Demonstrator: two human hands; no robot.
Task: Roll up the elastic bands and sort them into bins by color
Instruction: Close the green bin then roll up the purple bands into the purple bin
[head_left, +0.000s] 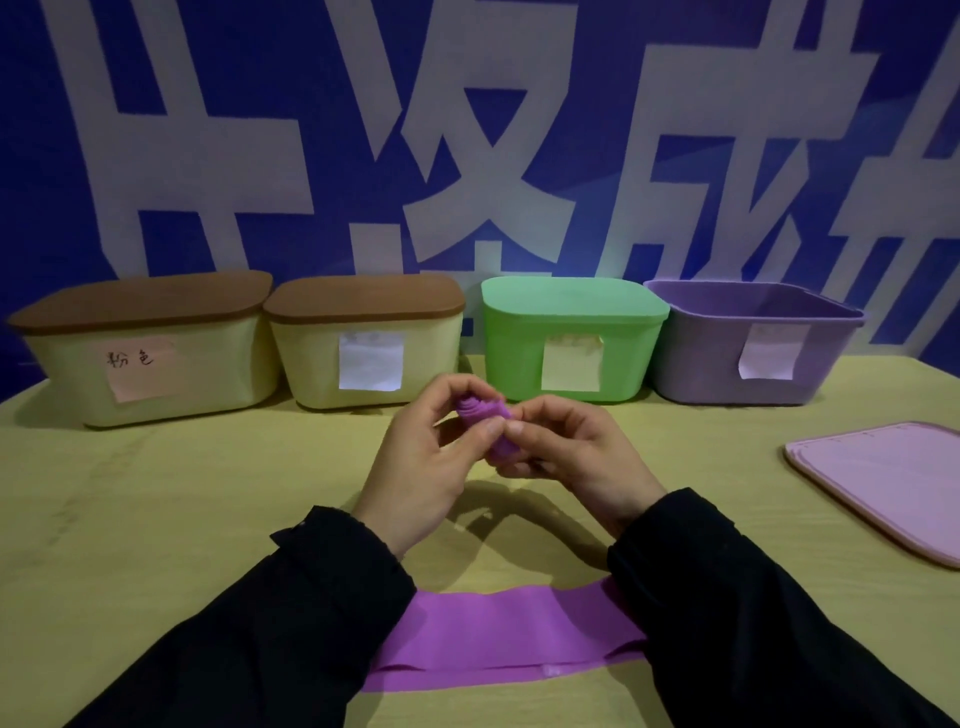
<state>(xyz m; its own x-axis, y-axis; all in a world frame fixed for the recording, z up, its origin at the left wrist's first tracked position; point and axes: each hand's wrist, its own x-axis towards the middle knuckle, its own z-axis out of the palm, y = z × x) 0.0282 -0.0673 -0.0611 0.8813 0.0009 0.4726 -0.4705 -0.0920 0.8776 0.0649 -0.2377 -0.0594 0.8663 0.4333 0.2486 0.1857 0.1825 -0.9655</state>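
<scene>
Both hands up over the worktop (182, 519), just in front of the green bin (571, 338). Left hand (431, 467) and right hand (576, 457) meet fingertip to fingertip, both pinching a rolled purple band (485, 410) btwn thumbs and fingers; roll is lifted clear of the worktop, coil end showing at the top, tilted. Black sleeves on both arms.

A 2nd purple band (509, 629) lies flat on the worktop, well nearer the person than the green bin, stretched btwn the two forearms, ends hidden under the sleeves.

Row of 4 bins along the back edge, w/ the green bin third from left. Left of it, touching or nearly so: a cream bin (363, 358) w/ brown lid and white paper label. Further left: another cream bin (150, 364) w/ brown lid, pink label w/ handwriting. Right of the green bin: purple bin (753, 353), no lid on, paper label hanging on its front. Green bin has its lid on and a yellow note on the front.

Pink lid (883, 483) lies flat on the worktop, right of and nearer than the green bin, in front of the purple bin. Blue wall w/ big white characters behind.
</scene>
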